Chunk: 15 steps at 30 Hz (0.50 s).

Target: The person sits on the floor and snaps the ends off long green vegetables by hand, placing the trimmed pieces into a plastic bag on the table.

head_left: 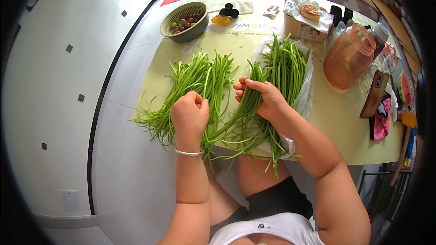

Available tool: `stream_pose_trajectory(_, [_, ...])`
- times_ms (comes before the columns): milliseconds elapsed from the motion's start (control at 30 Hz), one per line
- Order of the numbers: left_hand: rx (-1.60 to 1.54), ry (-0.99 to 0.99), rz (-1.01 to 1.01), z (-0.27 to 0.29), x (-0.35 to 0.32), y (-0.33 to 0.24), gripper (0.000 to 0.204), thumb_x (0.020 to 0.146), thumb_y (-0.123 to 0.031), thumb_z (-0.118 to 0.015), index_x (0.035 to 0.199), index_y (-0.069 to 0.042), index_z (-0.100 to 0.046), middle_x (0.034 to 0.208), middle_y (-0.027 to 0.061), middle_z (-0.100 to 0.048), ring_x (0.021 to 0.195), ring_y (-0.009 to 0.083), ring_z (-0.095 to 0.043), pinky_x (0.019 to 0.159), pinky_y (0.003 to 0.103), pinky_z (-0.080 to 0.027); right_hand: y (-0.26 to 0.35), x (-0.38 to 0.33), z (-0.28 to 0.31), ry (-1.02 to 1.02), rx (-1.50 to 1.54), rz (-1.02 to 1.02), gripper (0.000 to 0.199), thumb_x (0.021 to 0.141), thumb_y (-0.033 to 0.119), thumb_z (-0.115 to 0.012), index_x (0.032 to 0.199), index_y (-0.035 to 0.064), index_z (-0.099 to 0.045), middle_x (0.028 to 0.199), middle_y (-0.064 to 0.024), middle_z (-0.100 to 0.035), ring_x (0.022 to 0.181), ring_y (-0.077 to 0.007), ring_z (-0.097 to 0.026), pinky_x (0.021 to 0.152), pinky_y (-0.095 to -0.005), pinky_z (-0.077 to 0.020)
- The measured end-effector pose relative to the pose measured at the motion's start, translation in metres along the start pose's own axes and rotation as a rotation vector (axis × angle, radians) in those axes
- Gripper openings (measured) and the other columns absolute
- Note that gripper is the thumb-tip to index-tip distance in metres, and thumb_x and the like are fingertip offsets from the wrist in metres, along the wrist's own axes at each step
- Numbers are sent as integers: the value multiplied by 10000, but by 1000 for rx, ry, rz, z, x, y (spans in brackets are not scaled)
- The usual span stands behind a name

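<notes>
Long, thin green vegetable stems lie in two heaps on a table with a pale yellow cover. My left hand (188, 112), with a white bangle at the wrist, is over the left heap of stems (188, 81). Its fingers are closed in a pinch, and what they hold, if anything, is hidden. My right hand (269, 98) is curled around a bundle of stems (247, 109), its thumb on top. Just behind that bundle, the right heap of stems (290, 66) rests on a clear plastic bag (307, 95). Several tips hang past the table's near edge.
A green colander (181, 36) of grapes (185, 23) stands at the far left, near a dark hair claw (230, 11). Far right are a cardboard box (302, 31) with a round pastry (310, 12), an orange jug (349, 59), a phone (375, 93) and pink cloth (382, 120).
</notes>
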<state>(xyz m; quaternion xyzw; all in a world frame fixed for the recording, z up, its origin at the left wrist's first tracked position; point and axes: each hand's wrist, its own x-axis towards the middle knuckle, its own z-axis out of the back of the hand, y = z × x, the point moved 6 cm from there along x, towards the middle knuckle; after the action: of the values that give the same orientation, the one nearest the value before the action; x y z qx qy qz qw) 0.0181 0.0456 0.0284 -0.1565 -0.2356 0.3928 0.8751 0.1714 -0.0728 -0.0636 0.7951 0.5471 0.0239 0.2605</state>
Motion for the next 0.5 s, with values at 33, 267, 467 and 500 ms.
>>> stream_pose_trajectory(33, [-6, -25, -33, 1, -3, -9, 120, 749, -107, -715, 704, -27, -638, 608, 96, -619, 525, 221, -588, 541, 319, -473, 0, 0, -1, 12, -13, 4, 235, 905, 84, -606, 1085, -65, -577, 1042, -205, -651, 917, -261, -662, 816, -385, -564])
stream_pose_trajectory(267, [116, -197, -236, -2, -22, -48, 148, 731, -81, -712, 694, -59, -570, 644, 83, -573, 546, 268, -569, 513, 388, -450, 3, -3, -4, 24, -75, 18, 268, 917, 112, -594, 1118, -65, -584, 1106, -202, -648, 986, -281, -660, 867, -389, -545])
stream_pose_trajectory(467, [-76, -67, -342, -12, -31, -64, 127, 750, -72, -713, 708, -38, -598, 642, 101, -569, 542, 274, -563, 527, 382, -450, 1, -2, -7, 39, -45, 19, 289, 920, 123, -604, 1141, -60, -572, 1069, -182, -653, 956, -262, -664, 850, -383, -549])
stream_pose_trajectory(500, [-163, -6, -342, -16, -32, -65, 125, 755, -76, -717, 713, -32, -607, 642, 105, -567, 540, 278, -561, 528, 382, -449, 2, -3, -10, 35, -45, 22, 294, 920, 124, -607, 1148, -58, -567, 1054, -175, -655, 939, -255, -665, 840, -381, -552])
